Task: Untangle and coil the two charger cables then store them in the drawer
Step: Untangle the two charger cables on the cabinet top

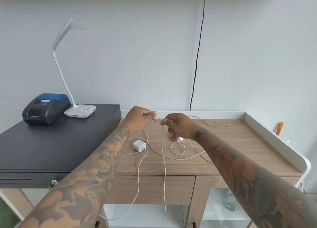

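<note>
Two thin white charger cables lie crossed over the wooden desk (231, 142). One white cable (164, 167) is lifted above the desk: my left hand (139, 118) pinches it at the top, and my right hand (178, 126) pinches it just to the right; its end hangs down past the desk front. A white charger plug (139, 145) rests on the desk below my left hand. A second white plug (180, 139) is partly hidden under my right hand, with a small cable loop (178, 153) beside it. The closed drawer (151, 189) sits under the desk top.
A black cabinet (51, 147) stands at the left, carrying a receipt printer (45, 108) and a white desk lamp (80, 110). A black wire (197, 59) runs down the wall. The desk has a raised white rim (274, 138) on its right side.
</note>
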